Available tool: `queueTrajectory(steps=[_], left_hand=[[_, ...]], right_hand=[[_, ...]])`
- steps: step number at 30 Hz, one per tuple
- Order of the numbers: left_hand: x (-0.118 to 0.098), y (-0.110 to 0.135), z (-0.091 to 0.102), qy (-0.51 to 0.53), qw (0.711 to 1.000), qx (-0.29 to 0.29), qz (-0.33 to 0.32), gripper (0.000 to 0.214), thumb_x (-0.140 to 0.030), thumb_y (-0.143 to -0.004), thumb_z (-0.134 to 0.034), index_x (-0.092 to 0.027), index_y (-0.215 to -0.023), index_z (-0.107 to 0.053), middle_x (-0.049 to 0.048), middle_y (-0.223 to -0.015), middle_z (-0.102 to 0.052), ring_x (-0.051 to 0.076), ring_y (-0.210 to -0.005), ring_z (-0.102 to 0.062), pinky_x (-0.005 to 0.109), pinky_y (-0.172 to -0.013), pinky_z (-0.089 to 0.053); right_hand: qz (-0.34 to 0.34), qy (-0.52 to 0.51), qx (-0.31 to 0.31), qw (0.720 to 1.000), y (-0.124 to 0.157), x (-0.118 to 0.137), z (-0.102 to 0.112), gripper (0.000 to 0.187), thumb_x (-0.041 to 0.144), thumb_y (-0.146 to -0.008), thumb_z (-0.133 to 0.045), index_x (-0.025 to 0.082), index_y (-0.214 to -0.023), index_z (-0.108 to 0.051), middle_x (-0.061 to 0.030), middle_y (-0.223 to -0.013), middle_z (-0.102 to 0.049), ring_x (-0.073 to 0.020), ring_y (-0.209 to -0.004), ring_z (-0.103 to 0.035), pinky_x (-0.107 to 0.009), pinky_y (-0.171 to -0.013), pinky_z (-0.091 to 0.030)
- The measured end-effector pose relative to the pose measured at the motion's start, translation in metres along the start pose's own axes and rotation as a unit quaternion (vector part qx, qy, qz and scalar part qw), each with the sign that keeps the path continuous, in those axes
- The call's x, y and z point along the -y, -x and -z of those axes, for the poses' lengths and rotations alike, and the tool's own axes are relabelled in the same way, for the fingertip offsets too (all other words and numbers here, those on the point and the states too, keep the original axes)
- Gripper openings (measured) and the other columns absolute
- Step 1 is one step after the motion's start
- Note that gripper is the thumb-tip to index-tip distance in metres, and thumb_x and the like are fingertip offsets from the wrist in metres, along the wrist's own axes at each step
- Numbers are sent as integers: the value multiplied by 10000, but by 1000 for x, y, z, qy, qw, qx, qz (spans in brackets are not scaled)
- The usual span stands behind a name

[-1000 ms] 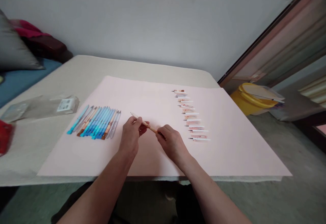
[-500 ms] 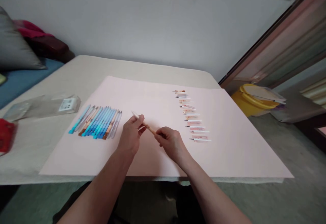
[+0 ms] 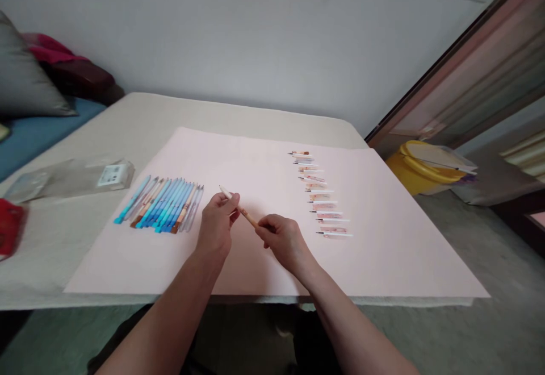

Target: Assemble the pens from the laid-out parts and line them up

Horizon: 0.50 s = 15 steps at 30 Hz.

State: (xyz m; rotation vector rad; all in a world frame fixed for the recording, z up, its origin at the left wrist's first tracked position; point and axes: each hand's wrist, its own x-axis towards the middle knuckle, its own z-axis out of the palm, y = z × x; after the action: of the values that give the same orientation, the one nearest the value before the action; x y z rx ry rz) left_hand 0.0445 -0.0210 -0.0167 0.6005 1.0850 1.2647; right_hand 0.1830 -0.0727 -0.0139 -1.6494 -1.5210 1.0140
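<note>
A slim pen [image 3: 247, 214] with a pale tip section and a light brown, patterned barrel slants between my two hands above the pink sheet [image 3: 255, 159]. My left hand [image 3: 218, 220] pinches it near the pale end, whose tip points up and left. At the lower right end of the barrel, the fingers of my right hand [image 3: 281, 236] are closed on it. Just left of my left hand lies a row of several pens [image 3: 164, 204] in blue, brown and grey. To the right, pen refills and barrel parts [image 3: 323, 198] are laid out in a slanting column.
A clear plastic bag [image 3: 76, 180] with a white label lies on the cream tabletop [image 3: 204, 115] at left. Near the left edge is a red object [image 3: 11, 227]. A yellow bucket [image 3: 409, 170] stands on the floor at right. A wall rises behind the table.
Both hands and the pen have shifted very slightly left. My hands keep the same hold, and the laid-out pens and parts stay where they were.
</note>
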Motion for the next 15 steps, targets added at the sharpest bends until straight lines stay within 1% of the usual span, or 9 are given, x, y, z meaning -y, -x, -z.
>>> queueTrajectory(steps=[2,5,7,9,12,13,15], left_hand=[[-1,0,0,0,1000,-5,-3,161,-230,-678,-689,-146,-768,-585,2,-688,-581,97,-663,-555,271,-730,-457],[-3,1,0,25,1000,9,-6,196,-171,-680,-662,-135,-861,-596,51,-772,-629,142,-747,-603,320,-779,-468],[-3,2,0,36,999,18,-2,217,-179,-682,-662,-137,-885,-598,71,-820,-644,160,-790,-616,335,-794,-468],[-3,1,0,28,999,16,1,197,-222,-682,-679,-147,-846,-601,56,-817,-638,141,-778,-606,307,-775,-465],[-2,-1,1,-4,1000,-2,1,189,-269,-666,-705,-154,-760,-588,5,-708,-597,98,-674,-569,257,-713,-453],[-2,-2,1,-8,1000,-4,0,186,-257,-659,-708,-152,-755,-588,-4,-674,-584,93,-645,-560,254,-702,-452],[-4,-2,0,4,1000,0,1,187,-201,-652,-696,-145,-802,-597,8,-669,-595,106,-649,-574,272,-714,-463]], right_hand=[[-8,-11,7,1000,0,1,0,124,229,-766,-537,175,-703,-629,34,-531,-546,-89,-472,-530,-185,-464,-388],[-23,-33,15,999,0,2,1,124,229,-760,-540,172,-699,-630,36,-523,-543,-89,-465,-531,-184,-459,-396],[-27,-35,13,999,0,2,1,125,236,-759,-542,172,-701,-633,35,-525,-548,-91,-459,-534,-186,-455,-396],[-20,-30,10,999,0,1,0,128,243,-761,-542,174,-706,-635,33,-526,-552,-93,-459,-536,-188,-452,-392],[-10,-25,11,1000,1,0,-1,131,244,-765,-537,177,-706,-633,32,-532,-553,-93,-467,-538,-185,-455,-389],[-13,-27,14,999,1,0,-1,130,243,-764,-537,178,-702,-631,33,-528,-551,-92,-467,-535,-184,-452,-387],[-23,-32,21,999,1,1,-1,130,240,-764,-535,178,-698,-628,35,-516,-543,-90,-461,-528,-181,-449,-385]])
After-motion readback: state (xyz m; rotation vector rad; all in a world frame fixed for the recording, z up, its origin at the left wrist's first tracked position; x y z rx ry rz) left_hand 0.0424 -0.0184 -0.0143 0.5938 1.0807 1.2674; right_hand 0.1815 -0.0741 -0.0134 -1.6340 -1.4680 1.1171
